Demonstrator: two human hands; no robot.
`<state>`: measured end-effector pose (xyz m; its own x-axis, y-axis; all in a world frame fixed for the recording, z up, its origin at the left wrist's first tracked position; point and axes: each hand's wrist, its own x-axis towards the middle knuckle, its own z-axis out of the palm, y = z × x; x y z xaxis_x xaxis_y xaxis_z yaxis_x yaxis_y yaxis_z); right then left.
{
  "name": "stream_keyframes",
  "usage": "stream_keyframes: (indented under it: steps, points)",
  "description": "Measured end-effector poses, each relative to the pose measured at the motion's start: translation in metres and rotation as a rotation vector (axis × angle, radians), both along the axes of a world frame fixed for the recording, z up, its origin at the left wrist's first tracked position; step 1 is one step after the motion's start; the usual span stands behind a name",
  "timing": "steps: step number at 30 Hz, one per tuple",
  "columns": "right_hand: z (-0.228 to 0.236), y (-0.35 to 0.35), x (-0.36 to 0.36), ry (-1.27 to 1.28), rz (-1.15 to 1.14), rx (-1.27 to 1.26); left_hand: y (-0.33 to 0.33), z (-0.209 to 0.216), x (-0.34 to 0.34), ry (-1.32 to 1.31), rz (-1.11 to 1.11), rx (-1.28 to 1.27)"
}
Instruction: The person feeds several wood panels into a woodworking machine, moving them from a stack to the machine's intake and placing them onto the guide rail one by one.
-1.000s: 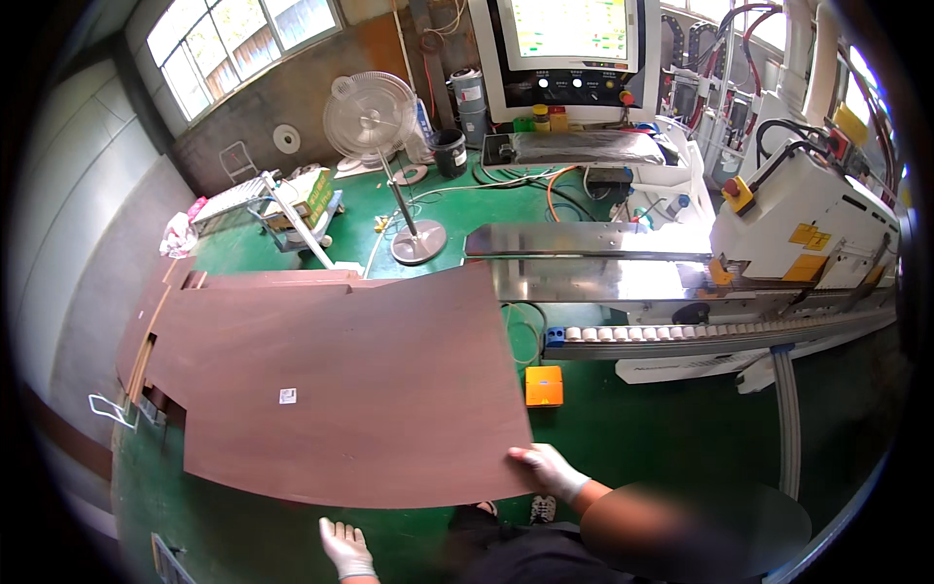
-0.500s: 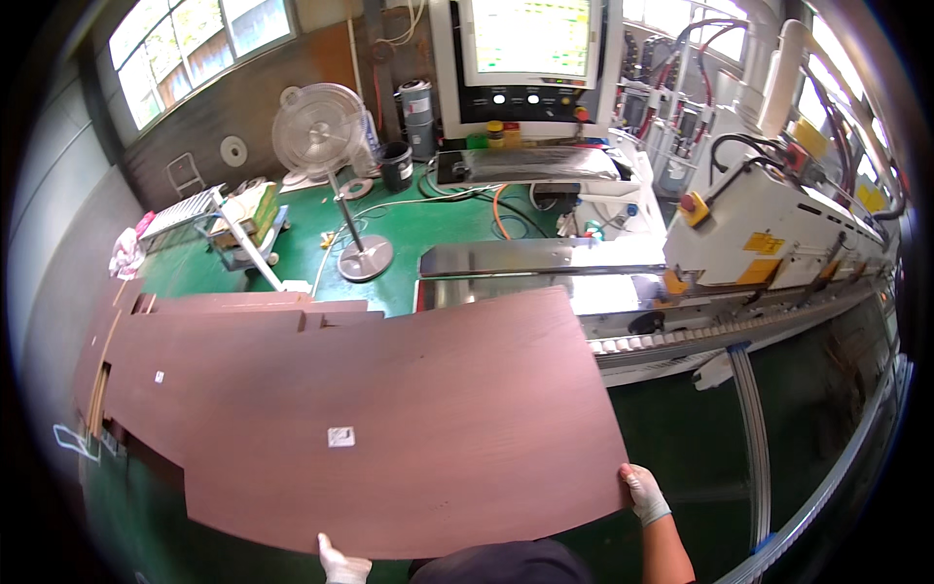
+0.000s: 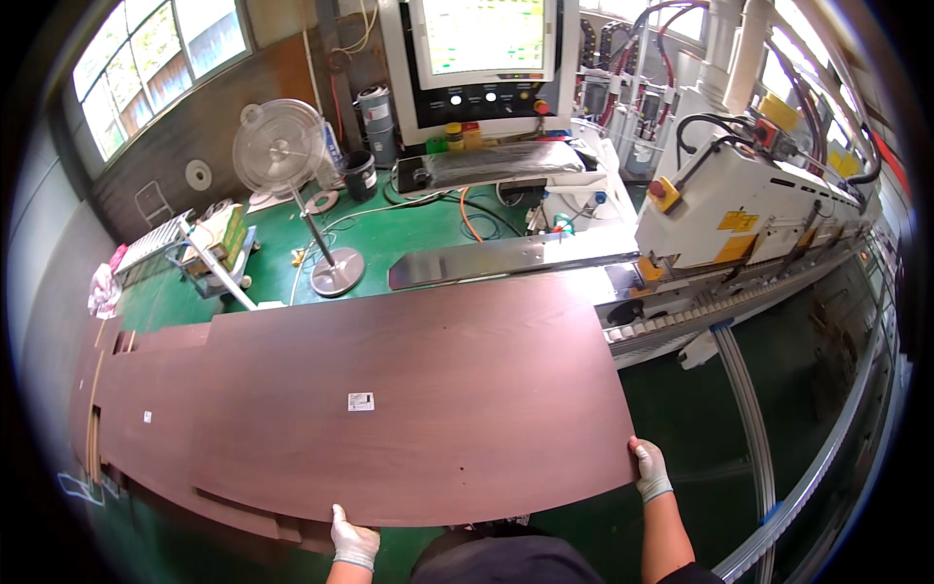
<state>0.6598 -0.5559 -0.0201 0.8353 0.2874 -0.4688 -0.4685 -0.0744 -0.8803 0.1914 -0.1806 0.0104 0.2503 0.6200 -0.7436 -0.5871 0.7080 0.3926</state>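
A large reddish-brown wood panel [image 3: 448, 389] with a small white label [image 3: 361, 401] spans the middle of the view. At its near edge, my gloved left hand [image 3: 352, 538] grips the board, thumb on top and fingers hidden beneath. My gloved right hand [image 3: 650, 465] clasps the right edge close to the near corner, its thumb also on top. The panel's far right part overlaps the metal ledge of a long machine [image 3: 749, 219]. Its left part lies over a stack of similar brown boards [image 3: 146, 389].
A control screen [image 3: 484, 39] stands at the back above a dark tray [image 3: 491, 167]. Left of it are a pedestal fan [image 3: 280, 151], a black bucket [image 3: 360, 177] and a loaded trolley [image 3: 219, 248]. Metal rails [image 3: 749, 419] run along the right. Cables cross the green floor [image 3: 418, 219].
The panel has shifted away from me and over the machine's metal ledge, with both hands still on it. More of the board stack's near edge shows. The surroundings have slid left in view.
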Motion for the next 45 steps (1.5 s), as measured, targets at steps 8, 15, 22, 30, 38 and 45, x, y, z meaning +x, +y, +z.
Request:
stream_keyframes:
  steps: [8,15,22,30,38,45]
  points:
    - [-0.012,0.011,0.026,-0.051,-0.022,0.036,0.008,-0.026,0.003,-0.058,-0.019,0.037]
    - [-0.007,0.012,0.025,0.072,0.021,0.159,-0.015,0.053,0.028,0.472,-0.124,0.147]
    - [-0.016,0.016,0.029,0.103,-0.041,0.111,0.034,0.055,-0.082,1.397,-0.453,0.597]
    - [-0.037,-0.024,0.056,-0.186,0.143,-0.193,0.134,0.001,-0.175,1.821,-0.079,0.563]
    - [-0.001,-0.001,0.055,-0.401,0.200,-0.498,0.141,-0.004,-0.160,2.135,-0.296,0.583]
    - [0.024,0.031,0.062,-0.102,0.225,-0.475,0.152,-0.009,-0.164,2.231,-0.093,0.833]
